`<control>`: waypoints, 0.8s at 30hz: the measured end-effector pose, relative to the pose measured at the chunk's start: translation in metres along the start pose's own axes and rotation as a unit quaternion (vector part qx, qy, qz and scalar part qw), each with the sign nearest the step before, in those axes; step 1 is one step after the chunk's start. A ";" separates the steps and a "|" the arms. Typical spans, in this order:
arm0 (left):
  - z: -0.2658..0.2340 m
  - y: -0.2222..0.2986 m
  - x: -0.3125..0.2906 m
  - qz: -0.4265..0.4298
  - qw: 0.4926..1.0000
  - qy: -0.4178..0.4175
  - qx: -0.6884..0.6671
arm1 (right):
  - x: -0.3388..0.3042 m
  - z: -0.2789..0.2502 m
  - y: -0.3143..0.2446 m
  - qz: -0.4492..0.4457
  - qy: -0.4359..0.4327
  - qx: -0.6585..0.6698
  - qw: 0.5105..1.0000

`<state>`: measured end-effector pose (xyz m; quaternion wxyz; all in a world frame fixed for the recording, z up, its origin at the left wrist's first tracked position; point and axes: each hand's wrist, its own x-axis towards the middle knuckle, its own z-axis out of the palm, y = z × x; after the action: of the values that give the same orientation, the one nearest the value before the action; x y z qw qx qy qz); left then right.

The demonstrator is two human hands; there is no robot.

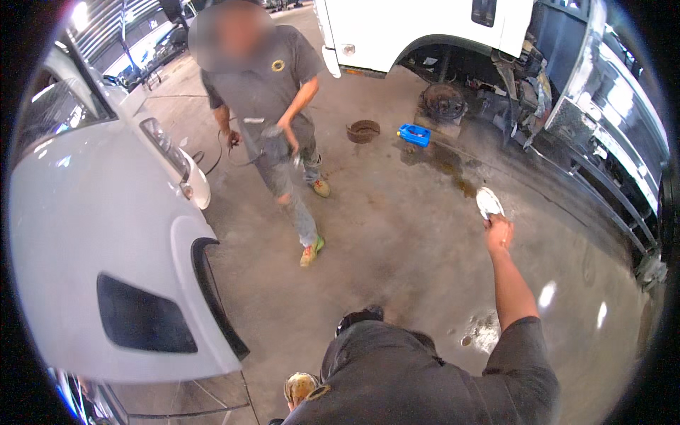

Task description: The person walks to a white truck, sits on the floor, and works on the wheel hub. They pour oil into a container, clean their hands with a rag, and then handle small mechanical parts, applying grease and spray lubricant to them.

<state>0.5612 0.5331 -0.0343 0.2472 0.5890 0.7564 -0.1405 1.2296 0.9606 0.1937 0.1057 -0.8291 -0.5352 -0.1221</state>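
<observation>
My right arm reaches forward. Its hand [499, 232] is closed on the near end of a flat white rounded thing [488, 202]; its exact kind is unclear. Down by my torso, a yellowish-brown rounded thing [302, 387] shows, with a sliver of what looks like skin at its lower left. That may be part of my left hand, but its fingers cannot be made out. A black shoe [360, 319] pokes out ahead of my dark shirt.
A co-worker [262, 106] in grey stands ahead, a dark hose or cable near the hands. A white vehicle panel [106, 234] fills the left. Past a rusty ring-shaped part [363, 131] and a blue jug [414, 134], a white truck [425, 25] stands with its wheel hub exposed [444, 103].
</observation>
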 end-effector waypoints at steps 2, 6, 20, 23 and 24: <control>-0.028 0.047 0.035 -0.024 0.999 -0.009 -0.020 | 0.052 0.028 -0.021 -0.047 -0.001 0.016 0.999; -0.097 0.141 0.133 -0.049 0.997 0.016 -0.049 | 0.169 0.085 -0.042 -0.154 -0.037 0.038 0.987; -0.673 0.170 0.461 -0.255 0.797 0.547 -0.019 | 0.536 0.296 -0.270 -0.469 -0.149 -0.002 0.871; -0.650 0.183 0.457 -0.332 0.791 0.514 -0.009 | 0.577 0.311 -0.374 -0.536 -0.164 0.037 0.827; -0.618 0.183 0.462 -0.360 0.797 0.484 -0.022 | 0.594 0.313 -0.404 -0.542 -0.155 0.054 0.824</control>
<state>0.5231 1.2726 0.2492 -0.2066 0.2599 0.9379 0.1006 1.1240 1.7318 0.1022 -0.0169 -0.4069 -0.9133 -0.0002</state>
